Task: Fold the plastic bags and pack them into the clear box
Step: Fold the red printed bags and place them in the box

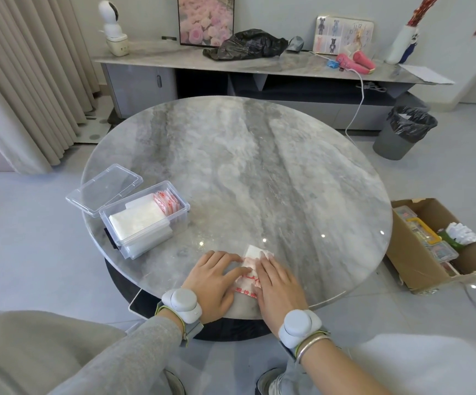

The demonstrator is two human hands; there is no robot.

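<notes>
A white plastic bag with red print (248,283) lies partly folded on the round marble table (259,172) near its front edge. My left hand (217,280) lies flat with its fingers pressing the bag's left side. My right hand (276,283) lies flat over the bag's right side, fingers straight. A folded white corner of the bag sticks out beyond the fingertips. The clear box (145,220) stands at the table's left, holding folded white bags and several red-printed ones on edge. Its clear lid (102,189) lies beside it.
A cardboard box (442,246) of items sits on the floor to the right. A lined bin (405,132) stands further back right. A low cabinet (259,67) behind the table carries a black bag (248,45), a clock and pink objects.
</notes>
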